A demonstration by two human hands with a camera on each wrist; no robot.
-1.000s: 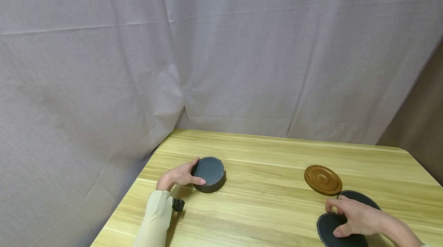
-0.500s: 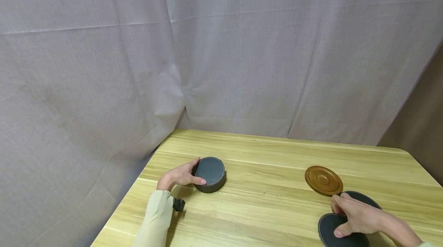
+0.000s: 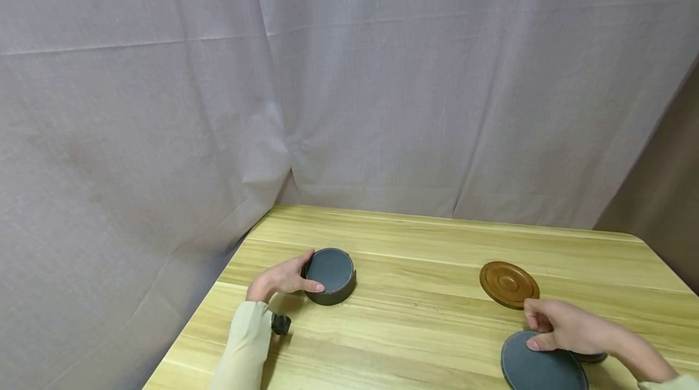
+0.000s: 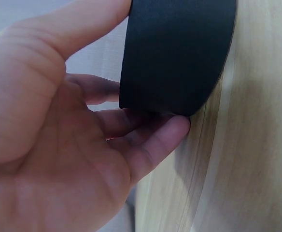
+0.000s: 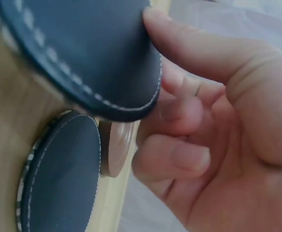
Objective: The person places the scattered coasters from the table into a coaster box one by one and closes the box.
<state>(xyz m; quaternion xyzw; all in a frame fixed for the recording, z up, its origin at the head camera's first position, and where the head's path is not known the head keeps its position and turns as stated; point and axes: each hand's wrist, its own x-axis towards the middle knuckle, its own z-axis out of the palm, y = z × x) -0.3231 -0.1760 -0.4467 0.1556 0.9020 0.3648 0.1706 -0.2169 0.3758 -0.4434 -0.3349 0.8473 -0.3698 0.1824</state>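
My left hand (image 3: 285, 276) grips a round dark coaster holder (image 3: 340, 294) at the table's left, thumb over its rim. A dark coaster (image 3: 329, 268) shows at the top of the holder. In the left wrist view, fingers curl against the lower side of the black holder (image 4: 177, 53). On the right, my right hand (image 3: 576, 329) pinches a black stitched round coaster (image 3: 540, 366) by its edge. In the right wrist view this coaster (image 5: 97, 53) is tilted and raised above a second black coaster (image 5: 63, 174) on the table. The hand mostly hides that second coaster in the head view.
A brown wooden disc (image 3: 509, 284) with raised rings lies just beyond my right hand. The wood-grain table (image 3: 415, 317) runs back to a grey curtain (image 3: 382, 105). A small black thing (image 3: 281, 324) sits at my left wrist.
My right hand has tightened on the near black coaster and lifted it, tilting its face toward the head camera. The left hand and the holder have not moved.
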